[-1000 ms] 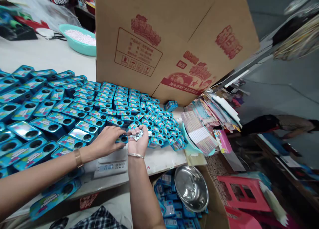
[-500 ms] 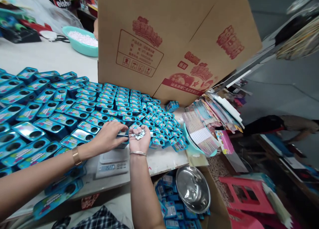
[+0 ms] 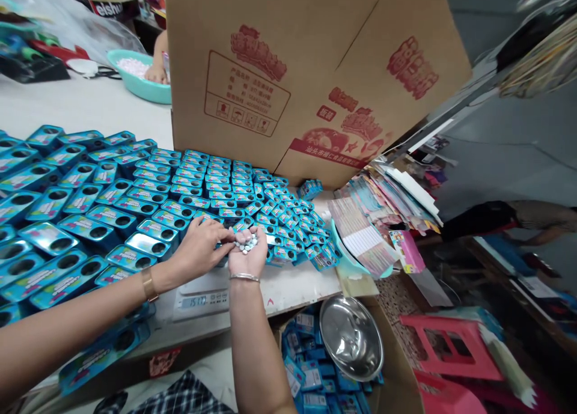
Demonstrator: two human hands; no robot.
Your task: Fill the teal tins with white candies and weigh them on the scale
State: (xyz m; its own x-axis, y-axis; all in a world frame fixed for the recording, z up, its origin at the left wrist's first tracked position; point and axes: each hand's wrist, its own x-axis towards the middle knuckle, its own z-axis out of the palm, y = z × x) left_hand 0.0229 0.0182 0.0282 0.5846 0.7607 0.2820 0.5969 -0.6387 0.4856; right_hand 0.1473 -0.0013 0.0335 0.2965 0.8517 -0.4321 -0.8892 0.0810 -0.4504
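My right hand (image 3: 247, 255) is cupped palm up, its fingers curled around a small heap of pale candies (image 3: 247, 243). From the left, my left hand (image 3: 205, 246) reaches over, thumb and fingertips drawn together at the edge of the heap. Whatever sits between those fingertips is too small to make out. Below my hands a white digital scale (image 3: 202, 300) stands at the table's front edge, its display lit and its plate partly covered by my left hand. Rows of blue tins (image 3: 144, 207), each with a round hole in the top, spread behind and left of my hands.
A large cardboard box (image 3: 306, 59) stands behind the tins. A co-worker's hand (image 3: 156, 73) is in a turquoise bowl (image 3: 153, 94) at the back left. At right lie stacked cards (image 3: 360, 228); below, a metal bowl (image 3: 351, 339) rests on blue packs in a carton.
My left hand has moved right, from above the scale to the candies in my right palm, its fingers closing. The scale's reading has changed. A co-worker's hand has come into the turquoise bowl.
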